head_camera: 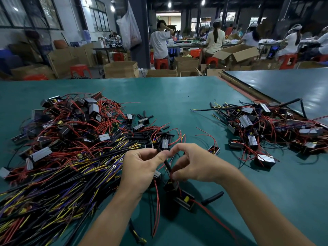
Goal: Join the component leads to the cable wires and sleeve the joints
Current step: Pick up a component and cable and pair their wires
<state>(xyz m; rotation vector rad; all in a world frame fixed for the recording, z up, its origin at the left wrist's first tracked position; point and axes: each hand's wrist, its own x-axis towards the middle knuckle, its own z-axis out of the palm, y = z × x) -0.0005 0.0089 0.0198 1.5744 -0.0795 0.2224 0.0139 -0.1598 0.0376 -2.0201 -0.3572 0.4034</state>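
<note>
Pinching the top of a slanted black sleeve [166, 163], the left hand [140, 167] holds it up; the right hand [194, 164] pinches its lower end over the green table [177, 96].

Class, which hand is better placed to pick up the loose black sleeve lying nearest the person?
Probably the right hand: the loose sleeve lies just below its wrist; the left hand sits farther off, across the held tube.

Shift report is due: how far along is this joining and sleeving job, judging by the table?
Done, apparently: the smaller right pile of components with cables attached. In hand: the left grip and right grip pinch a black sleeve above one component. Left: the large left pile of loose cables and components, so most seems to remain.
</note>
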